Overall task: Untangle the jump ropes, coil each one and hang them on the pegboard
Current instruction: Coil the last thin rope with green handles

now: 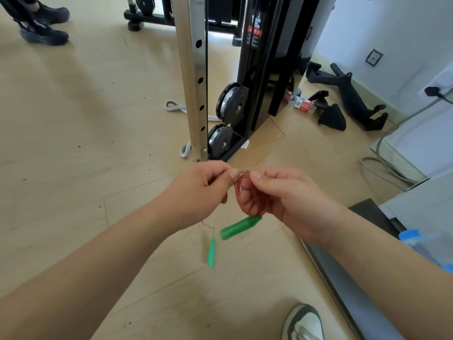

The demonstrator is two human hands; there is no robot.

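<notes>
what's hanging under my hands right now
Two green handles dangle below: one just under the right hand, one lower on thin reddish cord. Coils inside the right hand's fingers are partly hidden.

Both hands meet above the wooden floor (73, 119). The left hand (198, 190) pinches a thin reddish jump rope (239, 190) at its thumb and forefinger, while the right hand (277, 195) holds a small coil of it. Two green handles dangle below: one (240, 227) blurred under the right hand, the other (210, 251) hanging lower. A cable machine (247, 77) stands behind.
</notes>
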